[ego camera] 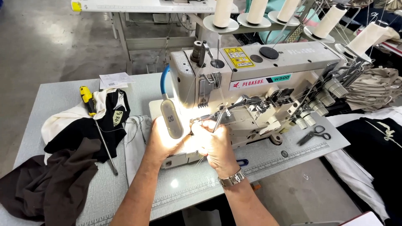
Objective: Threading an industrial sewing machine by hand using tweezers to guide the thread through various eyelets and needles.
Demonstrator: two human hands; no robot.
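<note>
Work area: both hands are held at the needle area (200, 121) of a grey industrial sewing machine (251, 79), under the glare of a small lamp on a blue gooseneck (171, 117).
Left hand (161, 140): placed just left of the needle area, partly behind the lamp head; whether the fingers are closed cannot be told, as they are washed out by the light.
Right hand (215, 144): raised beside the left, fingertips drawn together at the needle area; a thin thread appears to be pinched, but this cannot be confirmed. A metal wristwatch (231, 179) is worn.
Thread position: fine strands are seen running from the machine's tension knobs (318, 104) towards the fingertips; the end at the fingers is lost in glare.
Table (54, 94): a yellow-handled screwdriver (97, 125) is laid over black and cream fabric (79, 125), with brown cloth (50, 184) near the left edge.
Right of machine: black scissors (314, 134) are lying on the table, well apart from the hands.
Cut off: thread cones (255, 10) are cropped at the top edge.
</note>
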